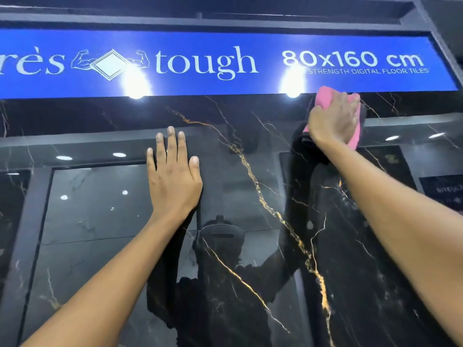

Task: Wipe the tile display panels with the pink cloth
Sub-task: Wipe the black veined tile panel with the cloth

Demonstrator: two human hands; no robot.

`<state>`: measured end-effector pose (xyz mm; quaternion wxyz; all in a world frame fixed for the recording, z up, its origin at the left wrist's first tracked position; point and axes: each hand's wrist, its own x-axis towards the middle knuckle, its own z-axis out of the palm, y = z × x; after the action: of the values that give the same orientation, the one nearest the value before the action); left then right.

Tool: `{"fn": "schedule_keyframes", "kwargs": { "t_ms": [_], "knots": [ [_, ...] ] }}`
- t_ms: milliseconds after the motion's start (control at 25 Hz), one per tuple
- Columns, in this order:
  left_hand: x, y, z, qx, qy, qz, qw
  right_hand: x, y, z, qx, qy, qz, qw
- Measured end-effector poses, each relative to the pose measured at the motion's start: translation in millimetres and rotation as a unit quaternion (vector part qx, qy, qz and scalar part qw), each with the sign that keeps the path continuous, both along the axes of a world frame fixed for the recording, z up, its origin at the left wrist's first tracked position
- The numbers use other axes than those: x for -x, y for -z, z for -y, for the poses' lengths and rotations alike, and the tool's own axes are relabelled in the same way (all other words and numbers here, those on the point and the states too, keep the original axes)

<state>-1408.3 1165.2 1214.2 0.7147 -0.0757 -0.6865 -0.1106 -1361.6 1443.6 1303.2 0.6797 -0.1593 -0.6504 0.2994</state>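
Observation:
A glossy black tile display panel [250, 196] with gold and white veins fills the view in front of me. My left hand [172, 176] lies flat on it, fingers straight and pointing up. Near the panel's top right corner, my right hand [333, 118] presses a folded pink cloth [357, 136] against the tile, fingers spread over it. Pink cloth shows above and below the hand. The top of the cloth reaches the lower edge of the blue sign.
A blue sign [225, 63] reading "tough 80x160 cm" runs across the top above the panel. A dark grey frame [426, 11] borders it above. The tile mirrors ceiling lights, other panels and my own outline.

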Motion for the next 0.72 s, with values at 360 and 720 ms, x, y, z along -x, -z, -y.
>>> {"fn": "schedule_keyframes", "kwargs": {
  "t_ms": [360,720],
  "knots": [
    [-1,2,2,-0.004,0.01,-0.001,1.0,-10,-23,31,-0.319,-0.117,-0.014,0.94],
    [-15,-6,-16,-0.083,0.087,-0.013,0.993,-1,50,53,-0.573,0.044,0.04,0.817]
  ]
}}
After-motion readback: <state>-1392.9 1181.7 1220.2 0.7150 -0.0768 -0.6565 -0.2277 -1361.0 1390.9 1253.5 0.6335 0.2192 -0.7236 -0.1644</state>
